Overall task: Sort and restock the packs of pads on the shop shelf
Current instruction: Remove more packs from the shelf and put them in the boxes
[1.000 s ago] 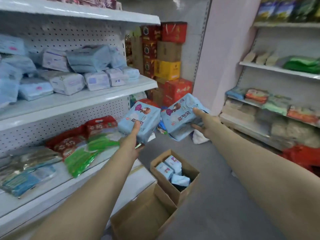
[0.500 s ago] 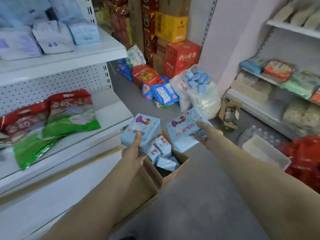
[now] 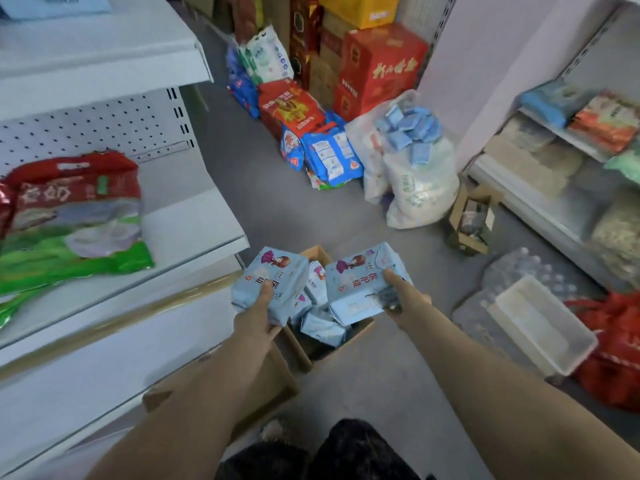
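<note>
Head view, looking down a shop aisle. Grips a pale blue pack of pads, the left pack (image 3: 270,282), in the left hand (image 3: 254,322), thumb laid across its printed face and fingers curled underneath. Grips a second one like it, the right pack (image 3: 360,289), in the right hand (image 3: 403,297), thumb on top near its right edge, fingers mostly hidden below. Holds the two side by side with a narrow gap between them, just above an open cardboard box (image 3: 348,348) on the grey floor (image 3: 277,202). Inside that box, more blue packs (image 3: 322,327), lying jumbled. Nearer, beside the left forearm, a second brown carton (image 3: 277,386). To the left, the white shelf (image 3: 194,216), with a red and green bag (image 3: 76,216) lying on its lower board. Farther along the floor, a clear sack (image 3: 415,174) with small blue packets at its top, some blue bags (image 3: 329,154) leaning together, and a red carton (image 3: 381,64) among stacked boxes. To the right, a clear plastic tub (image 3: 540,323) and another shelf unit (image 3: 540,209) with blurred goods.
</note>
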